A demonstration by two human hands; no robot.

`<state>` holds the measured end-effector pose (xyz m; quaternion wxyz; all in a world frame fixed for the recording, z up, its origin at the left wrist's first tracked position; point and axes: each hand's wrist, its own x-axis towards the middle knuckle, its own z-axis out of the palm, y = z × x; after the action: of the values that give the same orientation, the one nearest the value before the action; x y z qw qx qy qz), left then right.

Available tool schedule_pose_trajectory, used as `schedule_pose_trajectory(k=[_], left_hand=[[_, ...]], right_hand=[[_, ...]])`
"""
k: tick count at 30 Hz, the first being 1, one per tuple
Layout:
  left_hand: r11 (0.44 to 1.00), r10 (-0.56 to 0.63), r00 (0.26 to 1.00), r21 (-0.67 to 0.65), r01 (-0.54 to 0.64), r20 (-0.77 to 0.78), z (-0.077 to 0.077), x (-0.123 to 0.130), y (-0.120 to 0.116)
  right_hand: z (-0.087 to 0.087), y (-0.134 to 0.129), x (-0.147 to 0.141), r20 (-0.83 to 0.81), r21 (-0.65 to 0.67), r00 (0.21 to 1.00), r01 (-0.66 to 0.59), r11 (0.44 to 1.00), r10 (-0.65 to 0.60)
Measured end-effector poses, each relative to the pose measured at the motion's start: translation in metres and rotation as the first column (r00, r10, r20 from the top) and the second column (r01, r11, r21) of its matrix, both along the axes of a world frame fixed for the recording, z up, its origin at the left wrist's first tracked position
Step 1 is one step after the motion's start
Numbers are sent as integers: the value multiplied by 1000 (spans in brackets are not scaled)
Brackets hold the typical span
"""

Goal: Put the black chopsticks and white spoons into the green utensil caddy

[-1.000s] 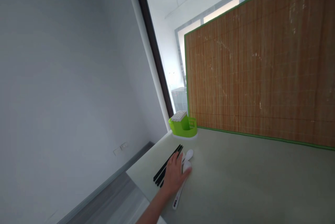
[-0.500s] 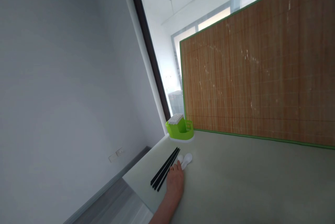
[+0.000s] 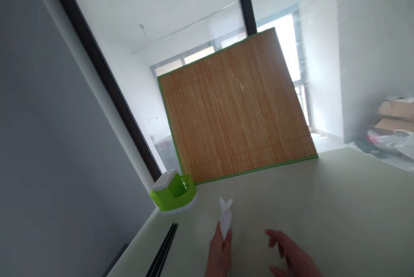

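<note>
My left hand (image 3: 220, 247) is closed round the white spoons (image 3: 226, 221), whose ends stick up above my fingers. To its right, my right hand (image 3: 289, 253) hovers over the table with fingers apart and nothing between them. Several black chopsticks (image 3: 164, 249) lie on the table left of my left hand. Beyond them, at the table's far left, sits a bright green plastic holder (image 3: 173, 197) with a white slatted top.
The pale table (image 3: 349, 208) reaches far to the right. A brown bamboo mat (image 3: 236, 108) with green edging stands upright against the glass at the back. Cardboard boxes (image 3: 396, 115) are beyond the table at right.
My left hand has picked up the white spoons from beside the chopsticks and moved away from them. My right hand has come into view. The camera has turned to the right.
</note>
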<state>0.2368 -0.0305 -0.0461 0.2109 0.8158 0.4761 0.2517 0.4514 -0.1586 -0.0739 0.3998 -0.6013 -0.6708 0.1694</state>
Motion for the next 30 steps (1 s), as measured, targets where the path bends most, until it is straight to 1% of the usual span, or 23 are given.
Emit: schedule_pose_trajectory(k=[1,3,5,7,9,11,14,18,21,24,26,28,30], left_hand=[[997,-64,998,-32,64,4,1,24,-10],[979,-170,984,-125,162,-56,3,71,-32],[952,-232,962,-238,195,-142,6,113,-53],[931,-282,942,-288,224,-180,7,147,-69],[933,-298,930,-270,237,-213,7,172,-80],[949,-277,925,-224,221,-259,6,188,-87],[972,-211,923,-170,163,-321,5,197,-97],[988,-125,898,-137,73,-423,10,194,-111],[989,-131,870,-126,80,-475,16,187,-118],[980,-182,860,-157,120,-478,18,181,-121],[971,-209,859,-202,127,-468,16,177,-121],[966,-211,864,-233,112,-458,12,175,-121],[963,-213,870,-246,111,-445,5,172,-121]], right_hand=[[3,1,6,-25,109,998,62,992,-59],[9,2,20,-43,282,983,183,942,-178],[13,3,38,-19,349,960,268,898,-279],[14,6,57,13,334,928,347,876,-372],[12,10,75,27,269,901,410,872,-432],[7,13,90,26,174,908,407,896,-418],[-1,16,105,7,69,947,320,945,-321],[-4,17,107,-6,70,956,292,954,-293],[-3,17,103,1,72,965,262,962,-263],[-2,17,101,15,72,967,252,965,-254],[-2,16,100,22,87,963,266,960,-269],[-1,15,99,34,103,961,270,957,-274],[1,13,98,72,90,968,235,968,-241]])
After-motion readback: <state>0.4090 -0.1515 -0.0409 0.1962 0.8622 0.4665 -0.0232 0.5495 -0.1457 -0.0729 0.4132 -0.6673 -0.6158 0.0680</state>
